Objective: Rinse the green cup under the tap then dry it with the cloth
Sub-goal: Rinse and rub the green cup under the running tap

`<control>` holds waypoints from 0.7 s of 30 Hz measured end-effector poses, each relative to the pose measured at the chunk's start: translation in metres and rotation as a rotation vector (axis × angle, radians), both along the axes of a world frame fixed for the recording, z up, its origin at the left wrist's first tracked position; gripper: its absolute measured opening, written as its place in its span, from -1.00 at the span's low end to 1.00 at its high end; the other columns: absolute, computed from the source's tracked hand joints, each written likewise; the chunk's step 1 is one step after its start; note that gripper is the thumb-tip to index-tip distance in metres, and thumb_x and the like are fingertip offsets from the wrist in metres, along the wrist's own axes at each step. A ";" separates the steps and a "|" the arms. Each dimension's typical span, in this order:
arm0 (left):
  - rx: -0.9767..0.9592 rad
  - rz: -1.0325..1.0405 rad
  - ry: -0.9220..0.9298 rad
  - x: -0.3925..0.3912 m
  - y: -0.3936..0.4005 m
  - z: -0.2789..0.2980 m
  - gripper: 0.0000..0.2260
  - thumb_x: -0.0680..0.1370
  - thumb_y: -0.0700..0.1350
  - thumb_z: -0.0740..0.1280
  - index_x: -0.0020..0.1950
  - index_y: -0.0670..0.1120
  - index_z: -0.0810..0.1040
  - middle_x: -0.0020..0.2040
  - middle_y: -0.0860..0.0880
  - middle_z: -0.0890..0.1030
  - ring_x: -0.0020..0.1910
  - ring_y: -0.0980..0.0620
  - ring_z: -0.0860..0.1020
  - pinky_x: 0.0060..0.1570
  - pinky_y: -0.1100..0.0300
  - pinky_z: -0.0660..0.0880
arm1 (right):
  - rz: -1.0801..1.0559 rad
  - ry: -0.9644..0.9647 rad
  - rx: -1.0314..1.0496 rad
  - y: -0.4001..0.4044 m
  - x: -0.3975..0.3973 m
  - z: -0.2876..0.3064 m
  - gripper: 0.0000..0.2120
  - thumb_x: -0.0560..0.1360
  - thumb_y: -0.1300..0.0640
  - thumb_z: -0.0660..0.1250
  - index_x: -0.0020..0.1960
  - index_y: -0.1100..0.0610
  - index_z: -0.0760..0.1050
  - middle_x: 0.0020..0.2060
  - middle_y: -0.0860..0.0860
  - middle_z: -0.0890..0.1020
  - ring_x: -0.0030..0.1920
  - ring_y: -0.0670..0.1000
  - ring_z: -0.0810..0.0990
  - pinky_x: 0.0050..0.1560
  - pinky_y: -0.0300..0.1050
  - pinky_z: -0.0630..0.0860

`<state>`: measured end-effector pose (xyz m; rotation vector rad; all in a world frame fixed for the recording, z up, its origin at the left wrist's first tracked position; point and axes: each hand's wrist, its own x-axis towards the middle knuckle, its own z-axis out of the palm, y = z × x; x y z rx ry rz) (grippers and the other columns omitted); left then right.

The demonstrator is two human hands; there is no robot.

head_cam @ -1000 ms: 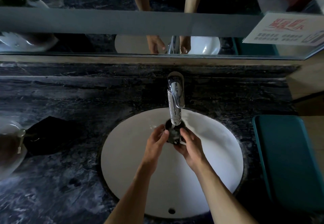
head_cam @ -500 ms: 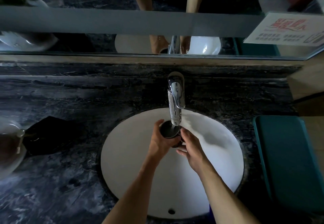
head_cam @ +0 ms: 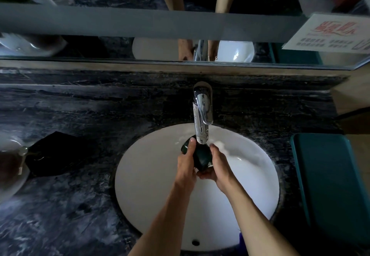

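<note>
Under the tap [head_cam: 201, 115] spout: left hand [head_cam: 186, 165] wraps the green cup [head_cam: 201, 156], thumb up along its side; right hand [head_cam: 217, 165] cups it from the other side, fingers curled under. Cup tilted, over the white sink [head_cam: 152, 185]; contents can't tell. Dark cloth [head_cam: 54, 153] lies on the counter [head_cam: 60, 215] left of the sink rim, well apart. Teal tray [head_cam: 330, 185] right of the sink.

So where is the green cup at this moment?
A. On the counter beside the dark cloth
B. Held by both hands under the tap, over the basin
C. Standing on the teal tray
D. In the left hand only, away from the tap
B: the left hand and right hand both grip the cup just below the tap, above the basin.
</note>
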<state>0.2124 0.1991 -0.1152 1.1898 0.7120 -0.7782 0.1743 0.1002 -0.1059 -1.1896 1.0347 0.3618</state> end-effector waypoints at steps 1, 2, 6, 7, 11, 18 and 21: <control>-0.002 0.007 0.031 0.001 0.000 0.001 -0.52 0.62 0.18 0.40 0.17 -0.26 0.69 -0.03 -0.23 0.74 -0.01 -0.20 0.73 -0.09 0.04 0.65 | 0.030 0.027 -0.024 0.000 0.002 0.002 -0.59 0.65 -0.13 0.06 0.10 0.11 0.58 -0.12 0.27 0.71 -0.37 0.19 0.74 -0.37 -0.04 0.65; -0.001 0.007 0.047 0.003 0.000 0.001 -0.50 0.61 0.20 0.40 0.14 -0.26 0.69 -0.05 -0.22 0.73 -0.05 -0.19 0.72 -0.10 0.03 0.64 | 0.068 0.046 -0.065 0.000 0.004 0.003 -0.60 0.66 -0.07 0.05 0.12 0.15 0.57 -0.05 0.29 0.70 -0.29 0.22 0.75 -0.33 0.01 0.68; 0.082 -0.012 0.021 0.011 0.000 -0.002 -0.53 0.63 0.18 0.39 0.15 -0.25 0.69 0.02 -0.21 0.73 -0.03 -0.16 0.72 -0.12 0.08 0.64 | 0.242 0.002 -0.355 0.008 0.010 0.009 -0.67 0.64 -0.11 0.16 0.20 0.11 0.49 0.14 0.21 0.65 0.12 0.27 0.66 0.10 0.26 0.64; 0.119 -0.028 0.001 0.013 -0.002 -0.001 -0.54 0.65 0.19 0.35 0.09 -0.23 0.70 -0.02 -0.20 0.73 -0.09 -0.13 0.72 -0.19 0.11 0.64 | 0.271 -0.031 -0.387 0.013 0.010 0.013 -0.68 0.60 -0.18 0.21 0.20 0.02 0.45 0.12 0.13 0.66 0.11 0.22 0.67 0.11 0.24 0.64; 0.059 -0.083 0.010 0.014 -0.004 0.006 -0.46 0.68 0.28 0.20 -0.04 -0.17 0.67 -0.29 -0.08 0.66 -0.41 -0.01 0.60 -0.44 0.22 0.48 | 0.164 -0.048 -0.310 0.019 0.010 0.020 -0.64 0.52 -0.21 0.28 0.13 0.05 0.49 0.00 0.14 0.70 -0.13 0.15 0.74 -0.34 0.03 0.71; -0.037 -0.035 0.057 0.007 0.002 0.011 -0.52 0.64 0.18 0.36 0.22 -0.25 0.64 -0.01 -0.22 0.66 -0.07 -0.18 0.66 -0.12 0.03 0.58 | 0.283 0.052 -0.327 0.003 0.010 0.018 -0.68 0.63 0.04 0.17 0.12 0.28 0.52 0.12 0.33 0.64 0.07 0.34 0.66 0.03 0.24 0.67; 0.058 0.013 0.008 0.006 -0.001 0.006 -0.59 0.67 0.10 0.35 0.23 -0.26 0.66 0.01 -0.20 0.68 -0.01 -0.17 0.66 -0.04 0.01 0.58 | 0.423 0.151 -0.485 0.006 0.012 0.012 -0.70 0.61 0.14 0.32 0.31 0.18 0.41 0.24 0.22 0.58 0.18 0.27 0.61 0.11 0.08 0.55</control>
